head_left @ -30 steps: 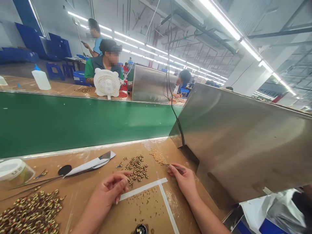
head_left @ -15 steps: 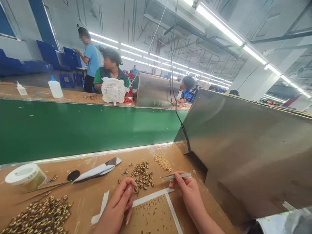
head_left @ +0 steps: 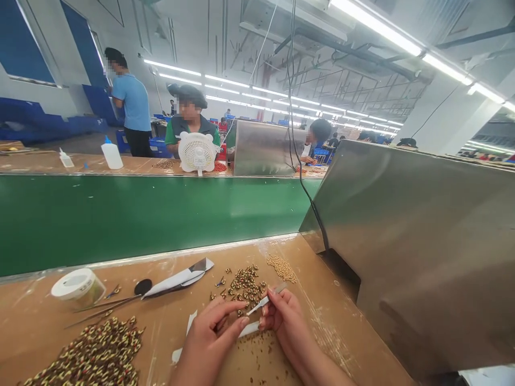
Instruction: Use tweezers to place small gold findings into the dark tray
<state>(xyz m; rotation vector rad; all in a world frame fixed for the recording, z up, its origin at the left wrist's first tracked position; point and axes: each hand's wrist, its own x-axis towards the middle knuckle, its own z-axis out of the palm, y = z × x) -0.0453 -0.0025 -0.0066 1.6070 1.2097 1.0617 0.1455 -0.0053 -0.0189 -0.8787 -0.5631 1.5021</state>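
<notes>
My right hand point(head_left: 284, 321) pinches a pair of metal tweezers point(head_left: 265, 301), their tips pointing left toward my left hand. My left hand point(head_left: 211, 335) is closed in a pinch, thumb and forefinger together over a tiny part I cannot make out. Both hands hover just in front of a small pile of gold-and-red beads point(head_left: 243, 284). A smaller heap of pale yellow beads point(head_left: 281, 268) lies behind my right hand. White tape strips point(head_left: 249, 328) on the brown worktop run under my hands, with tiny loose pieces scattered there.
A big heap of mixed beads point(head_left: 90, 356) lies at front left. A lidded clear tub point(head_left: 76, 287), thin rods and a black-tipped spatula on folded paper point(head_left: 177, 279) lie at left. A green conveyor belt point(head_left: 140, 214) runs behind the worktop. A steel divider point(head_left: 422, 241) stands right. Other people work across the belt.
My hands have drawn together in front of the bead pile. The tweezers swung from lying level to pointing at my left fingertips. The camera has shifted, so everything sits further right.
</notes>
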